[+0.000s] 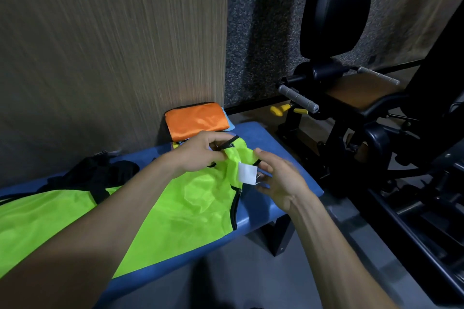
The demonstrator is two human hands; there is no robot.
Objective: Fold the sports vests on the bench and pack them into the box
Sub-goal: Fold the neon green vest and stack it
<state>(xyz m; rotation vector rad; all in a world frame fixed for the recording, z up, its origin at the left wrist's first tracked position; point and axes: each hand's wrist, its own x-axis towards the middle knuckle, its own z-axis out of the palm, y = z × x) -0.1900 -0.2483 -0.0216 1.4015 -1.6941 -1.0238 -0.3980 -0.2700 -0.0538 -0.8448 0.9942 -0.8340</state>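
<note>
A neon green sports vest (190, 206) with black trim lies spread along the blue bench (271, 148). My left hand (200, 155) pinches the vest's black-edged shoulder strap and lifts it off the bench. My right hand (281, 180) is beside the strap, fingers curled at the vest's white label (247, 173). A black garment (100, 175) lies bunched on the bench behind my left forearm. A folded orange vest (197, 119) sits at the far end against the wall, on top of other folded pieces. No box shows.
A wood-grain wall panel (113, 45) stands right behind the bench. A black gym machine (351, 88) with grey handles and a padded seat fills the right side, close to the bench end. Grey floor (226, 278) lies below.
</note>
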